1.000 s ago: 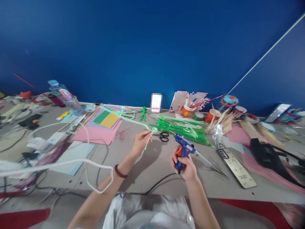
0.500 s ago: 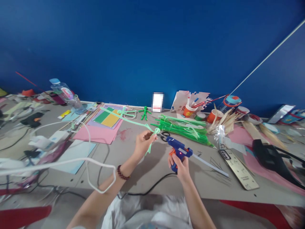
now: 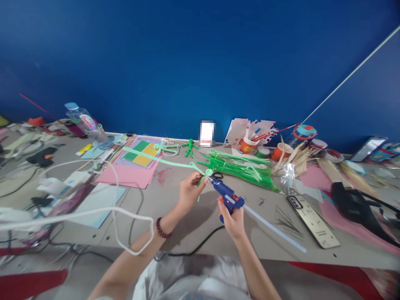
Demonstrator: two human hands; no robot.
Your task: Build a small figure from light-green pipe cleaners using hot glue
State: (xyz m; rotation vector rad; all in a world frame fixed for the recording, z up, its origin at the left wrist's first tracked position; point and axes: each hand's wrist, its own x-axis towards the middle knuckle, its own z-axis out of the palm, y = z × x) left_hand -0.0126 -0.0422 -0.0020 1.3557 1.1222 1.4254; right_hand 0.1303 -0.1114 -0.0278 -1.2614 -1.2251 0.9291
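Note:
My left hand (image 3: 188, 192) pinches a long light-green pipe cleaner (image 3: 162, 160) at a small loop near its end; the rest of it reaches up and left over the table. Closed round its grip, my right hand (image 3: 230, 216) holds a blue and orange glue gun (image 3: 225, 195). The gun's nozzle points up-left and touches the loop by my left fingers. A clear glue stick (image 3: 275, 229) sticks out of the gun's back toward the lower right. A black cord (image 3: 200, 246) runs from the gun toward me.
Black scissors (image 3: 217, 176) lie just behind the loop. A pile of green sticks (image 3: 240, 166), paper cups (image 3: 248, 145) and dried husks (image 3: 296, 156) sit to the right, a ruler (image 3: 312, 220) at right. Coloured paper (image 3: 131, 171), a bottle (image 3: 86, 123) and white cable (image 3: 93, 212) lie left.
My right hand has swung the glue gun up and left until its nozzle meets the loop. My left hand has shifted a little right with the pipe cleaner.

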